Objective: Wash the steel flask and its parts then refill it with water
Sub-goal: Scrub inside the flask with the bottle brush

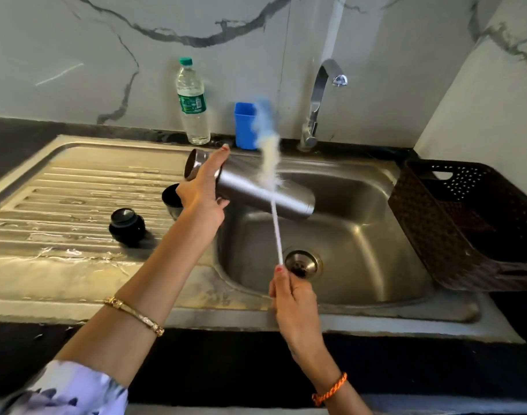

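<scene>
On the ribbed steel drainboard at far left sits the black domed flask stopper, wet surface around it, and just right of it the dark flask cup lid, partly hidden behind the left wrist. Left hand grasps the cylindrical brushed-steel flask near its open mouth, fingers wrapped round the body, flask held roughly horizontal above the steel sink basin, mouth pointing left, base to the right. Behind, against the marble wall, a clear plastic water bottle with green cap and a blue plastic cup, close together. Right hand pinches the lower end of a long white-handled bottle brush; its blue-and-white bristle head is motion-blurred, up in front of the flask, outside it, not in the mouth. Chrome tap behind the basin, no water seen running. Round steel drain just beside the right hand. Dark brown woven plastic basket at far right on the sink edge. Step in hand, as judged: scrubbing stage, brush between strokes or about to enter. Next move calls for bringing the bristle tip round to the flask mouth on the left, lining it up with the opening, and keeping the left grip firm, since the wet steel may slip.
</scene>
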